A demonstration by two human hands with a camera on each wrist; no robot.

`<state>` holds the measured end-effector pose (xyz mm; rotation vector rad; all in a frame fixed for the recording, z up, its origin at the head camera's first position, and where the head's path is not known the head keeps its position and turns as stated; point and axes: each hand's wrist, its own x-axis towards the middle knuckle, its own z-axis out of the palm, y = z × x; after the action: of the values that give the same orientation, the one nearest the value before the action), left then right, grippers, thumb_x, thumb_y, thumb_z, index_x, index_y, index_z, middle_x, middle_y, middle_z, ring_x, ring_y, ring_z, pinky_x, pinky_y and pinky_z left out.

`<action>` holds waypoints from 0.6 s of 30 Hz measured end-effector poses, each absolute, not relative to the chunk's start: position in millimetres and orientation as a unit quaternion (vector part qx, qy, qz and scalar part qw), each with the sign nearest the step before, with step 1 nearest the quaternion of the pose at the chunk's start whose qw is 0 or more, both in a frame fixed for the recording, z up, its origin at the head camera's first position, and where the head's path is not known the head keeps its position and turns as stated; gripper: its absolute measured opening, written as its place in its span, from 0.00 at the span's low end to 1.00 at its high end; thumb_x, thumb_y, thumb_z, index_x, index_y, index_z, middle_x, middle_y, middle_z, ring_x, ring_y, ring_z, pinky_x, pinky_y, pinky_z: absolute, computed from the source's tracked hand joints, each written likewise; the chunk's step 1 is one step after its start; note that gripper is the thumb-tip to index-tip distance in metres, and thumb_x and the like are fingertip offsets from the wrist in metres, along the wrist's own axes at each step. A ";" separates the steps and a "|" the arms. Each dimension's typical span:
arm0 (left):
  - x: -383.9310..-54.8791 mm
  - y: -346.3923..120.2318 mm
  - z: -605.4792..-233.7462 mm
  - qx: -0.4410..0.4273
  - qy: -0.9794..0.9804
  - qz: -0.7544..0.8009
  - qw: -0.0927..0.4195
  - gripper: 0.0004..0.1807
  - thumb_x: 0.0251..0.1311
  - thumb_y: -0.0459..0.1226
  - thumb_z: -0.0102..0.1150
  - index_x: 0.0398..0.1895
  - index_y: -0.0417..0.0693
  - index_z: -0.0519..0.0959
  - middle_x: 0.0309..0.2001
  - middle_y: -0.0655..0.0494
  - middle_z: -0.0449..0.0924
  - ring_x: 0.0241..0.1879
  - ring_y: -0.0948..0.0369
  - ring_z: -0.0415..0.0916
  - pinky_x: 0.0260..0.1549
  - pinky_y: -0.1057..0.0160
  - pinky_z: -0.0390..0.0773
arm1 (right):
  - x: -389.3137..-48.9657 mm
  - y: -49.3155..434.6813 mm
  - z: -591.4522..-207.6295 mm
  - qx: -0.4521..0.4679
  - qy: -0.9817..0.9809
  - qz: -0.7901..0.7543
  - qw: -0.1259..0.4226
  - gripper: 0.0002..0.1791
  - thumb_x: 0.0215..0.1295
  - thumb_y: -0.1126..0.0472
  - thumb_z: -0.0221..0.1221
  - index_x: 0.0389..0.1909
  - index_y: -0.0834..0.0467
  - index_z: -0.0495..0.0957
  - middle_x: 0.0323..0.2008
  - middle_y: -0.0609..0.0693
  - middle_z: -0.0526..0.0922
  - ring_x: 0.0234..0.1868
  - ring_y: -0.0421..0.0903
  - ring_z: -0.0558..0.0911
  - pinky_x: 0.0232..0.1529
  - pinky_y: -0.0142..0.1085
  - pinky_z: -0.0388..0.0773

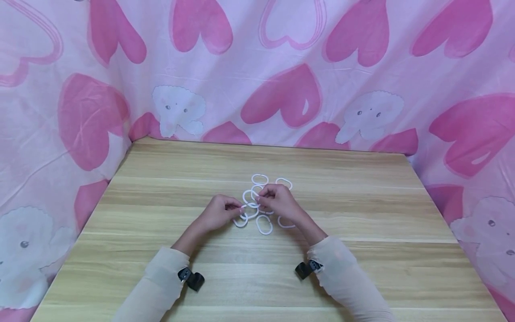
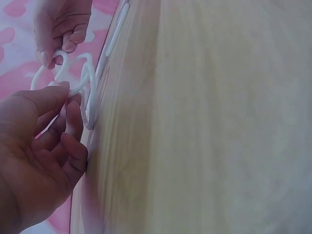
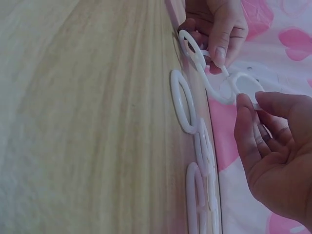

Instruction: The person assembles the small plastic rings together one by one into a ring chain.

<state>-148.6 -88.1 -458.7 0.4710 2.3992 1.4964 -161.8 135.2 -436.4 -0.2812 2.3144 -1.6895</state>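
White plastic chain links are held between both hands just over the wooden table. My left hand [image 1: 221,211] pinches one oval link [image 1: 258,213] between thumb and index finger. A further link [image 3: 181,36] hangs from it, hooked through at the left hand's side. With thumb and forefinger, my right hand [image 1: 280,202] pinches another link [image 3: 243,74], which overlaps the left hand's link where they meet. Fingers hide part of each held link.
Several loose white links lie around the hands on the wooden table [image 1: 257,277], among them a near link [image 1: 264,234] and a far link [image 1: 259,175]. A pink heart-patterned cloth [image 1: 225,103] rises behind the table and along its sides.
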 end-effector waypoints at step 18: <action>-148.8 -88.1 -459.6 0.168 0.830 0.515 0.134 0.06 0.62 0.31 0.66 0.40 0.36 0.87 0.35 0.45 0.88 0.32 0.64 0.79 0.33 0.72 0.79 | -156.3 123.7 -439.6 -0.071 0.822 -0.558 0.090 0.05 0.62 0.72 0.64 0.37 0.71 0.82 0.29 0.66 0.87 0.22 0.41 0.84 0.26 0.32 0.85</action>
<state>-148.8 -88.1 -459.6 0.4885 2.4058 1.4936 -156.3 123.7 -439.6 -0.2109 2.4451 -1.6583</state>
